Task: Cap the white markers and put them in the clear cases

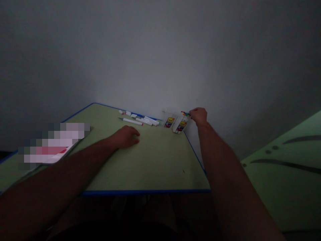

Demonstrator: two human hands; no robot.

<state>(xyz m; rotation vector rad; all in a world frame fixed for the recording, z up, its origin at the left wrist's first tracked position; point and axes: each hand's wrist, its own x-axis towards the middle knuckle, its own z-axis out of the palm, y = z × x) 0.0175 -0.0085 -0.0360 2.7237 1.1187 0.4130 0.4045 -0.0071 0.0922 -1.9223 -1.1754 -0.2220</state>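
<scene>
My right hand is at the top of a clear plastic case, beyond the table's right edge. Its fingers are pinched together at the coloured ends of the markers standing in that case. They seem to grip one marker there, mostly hidden by the fingers. My left hand lies on the table, fingers loosely bent and apart from the thumb, with nothing in it. Just beyond it lies a white marker with a pink end and its grey tip bare. Several more white markers lie farther back.
A second clear case with a yellow label stands left of the filled one. White caps lie near the table's back edge, by the wall. A flat, partly blurred-out object is at left on the green table. A green panel stands at right.
</scene>
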